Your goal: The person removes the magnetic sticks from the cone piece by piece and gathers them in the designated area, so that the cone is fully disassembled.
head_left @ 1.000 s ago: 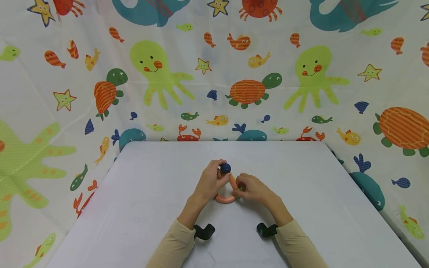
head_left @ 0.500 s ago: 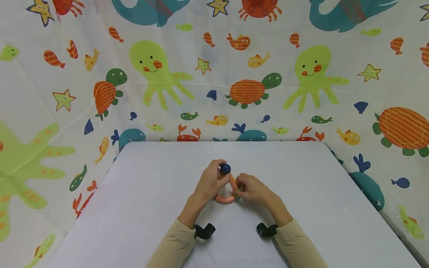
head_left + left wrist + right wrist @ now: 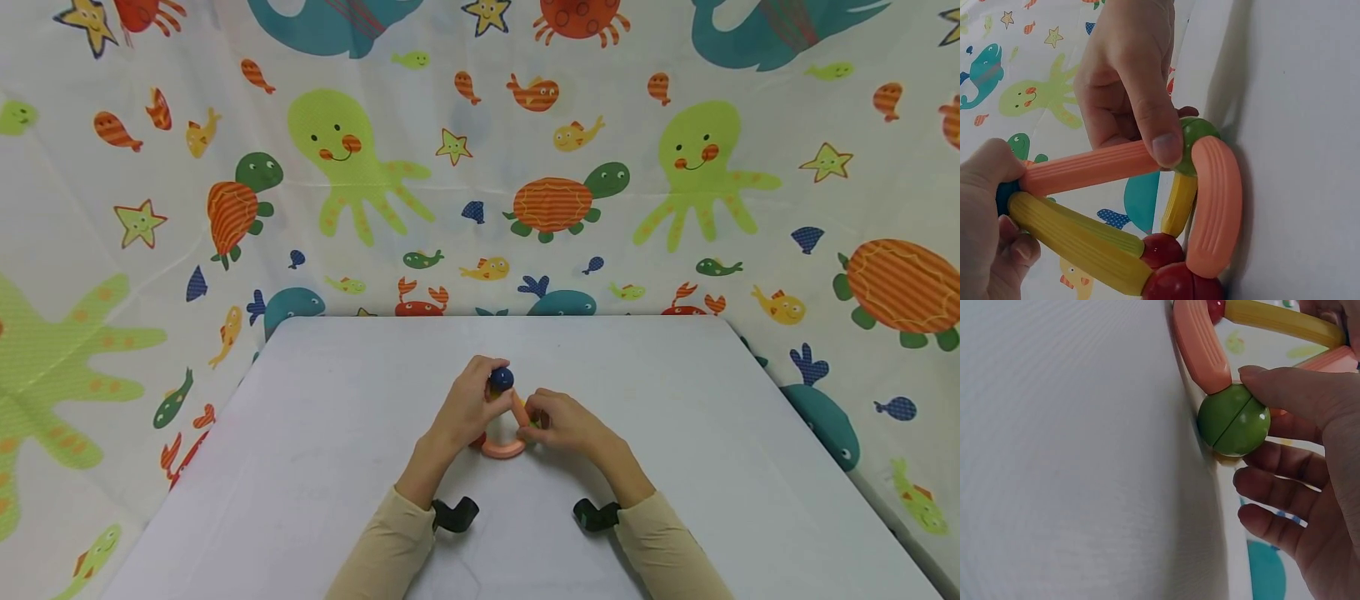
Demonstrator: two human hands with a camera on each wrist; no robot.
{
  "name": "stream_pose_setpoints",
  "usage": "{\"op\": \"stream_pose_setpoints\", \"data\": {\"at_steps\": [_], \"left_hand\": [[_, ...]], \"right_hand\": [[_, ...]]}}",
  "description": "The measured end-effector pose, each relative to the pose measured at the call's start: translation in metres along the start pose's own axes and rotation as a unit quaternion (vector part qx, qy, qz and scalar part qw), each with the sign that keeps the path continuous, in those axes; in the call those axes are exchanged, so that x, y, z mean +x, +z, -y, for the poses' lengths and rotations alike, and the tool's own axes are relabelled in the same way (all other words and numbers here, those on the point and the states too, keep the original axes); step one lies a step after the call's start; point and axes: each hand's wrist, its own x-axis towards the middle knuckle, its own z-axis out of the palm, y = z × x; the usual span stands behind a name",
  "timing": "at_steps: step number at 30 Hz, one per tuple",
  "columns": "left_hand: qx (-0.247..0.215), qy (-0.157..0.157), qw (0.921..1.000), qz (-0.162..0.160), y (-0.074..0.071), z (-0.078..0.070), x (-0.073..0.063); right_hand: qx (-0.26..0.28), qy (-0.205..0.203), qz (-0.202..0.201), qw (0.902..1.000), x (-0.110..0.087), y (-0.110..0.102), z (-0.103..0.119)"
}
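A toy frame of ridged rods and balls stands on the white table. At its top, my left hand [image 3: 472,404] grips the blue ball [image 3: 501,379], mostly hidden in the left wrist view. From it a straight salmon rod [image 3: 1091,167], a yellow rod [image 3: 1085,250] and a lime rod [image 3: 1110,234] slope down. My right hand [image 3: 566,421] pinches the salmon rod's lower end, against the green ball [image 3: 1234,420]. A curved salmon rod [image 3: 1217,206] runs from the green ball to a red ball [image 3: 1182,287]. A second red ball [image 3: 1163,250] and a short yellow rod [image 3: 1179,206] lie behind.
The white tabletop [image 3: 337,467] spreads around the toy. Behind it hangs a cloth [image 3: 450,192] printed with sea animals. Dark camera mounts [image 3: 455,515] sit on both wrists, just above the table.
My left hand and the blue ball have shifted slightly left, tilting the frame's top. A red ball now shows beside the curved rod. My right hand stays nearly still.
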Motion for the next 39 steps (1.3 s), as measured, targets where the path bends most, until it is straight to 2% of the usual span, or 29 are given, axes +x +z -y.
{"op": "stream_pose_setpoints", "data": {"at_steps": [5, 9, 12, 24, 30, 36, 39], "left_hand": [[0.017, -0.015, 0.9988, 0.043, -0.007, -0.001, 0.001], [0.033, -0.046, 0.9946, 0.087, -0.014, -0.005, 0.001], [0.033, -0.063, 0.992, 0.105, -0.017, -0.007, 0.001], [0.025, -0.07, 0.9928, 0.094, -0.017, -0.009, 0.001], [0.007, -0.09, 0.9901, 0.107, -0.015, -0.007, 0.001], [0.002, -0.075, 0.9915, 0.106, -0.014, -0.005, 0.001], [-0.008, -0.086, 0.9914, 0.099, -0.015, -0.004, 0.001]], "right_hand": [[0.005, 0.003, 0.009, 0.9999, 0.0, -0.001, 0.002], [0.007, 0.006, 0.016, 0.9998, 0.001, -0.002, 0.002], [0.008, 0.01, 0.021, 0.9997, 0.001, -0.002, 0.002], [0.009, 0.004, 0.024, 0.9997, 0.002, 0.0, 0.003], [0.006, 0.002, 0.023, 0.9997, 0.002, 0.0, 0.004], [0.012, 0.014, 0.026, 0.9995, 0.004, 0.001, 0.003], [0.013, 0.023, 0.029, 0.9992, 0.004, 0.002, 0.003]]}}
